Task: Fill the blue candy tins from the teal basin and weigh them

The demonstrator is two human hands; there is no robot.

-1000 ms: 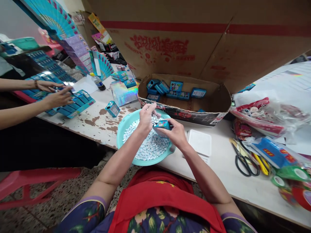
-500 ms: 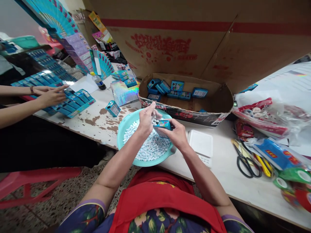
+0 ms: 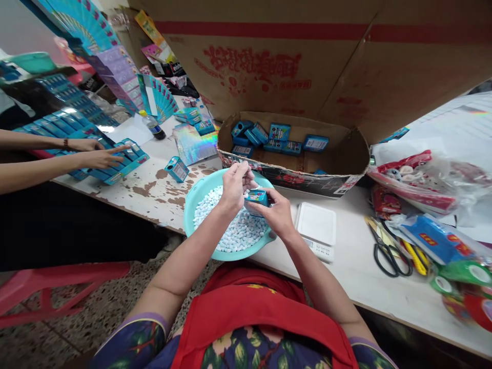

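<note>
My right hand point(image 3: 277, 212) grips a small blue box point(image 3: 256, 197) over a teal bowl point(image 3: 196, 198) filled with small pale candies point(image 3: 234, 233). My left hand point(image 3: 234, 186) is at the box's left end, fingers pinched together on a few candies. Behind the bowl stands a low cardboard tray point(image 3: 330, 171) with several blue boxes point(image 3: 279, 132) lying in it.
A white scale point(image 3: 315, 228) sits right of the bowl. Scissors point(image 3: 386, 251), tape rolls point(image 3: 466, 273) and plastic bags point(image 3: 418, 185) lie at the right. A co-worker's hands point(image 3: 100, 156) rest on rows of blue boxes at left. A lone blue box point(image 3: 177, 169) stands near the bowl.
My hands stay over the bowl with the box, the left fingers working at its end. The co-worker's hand has stretched out to the right over the rows of boxes.
</note>
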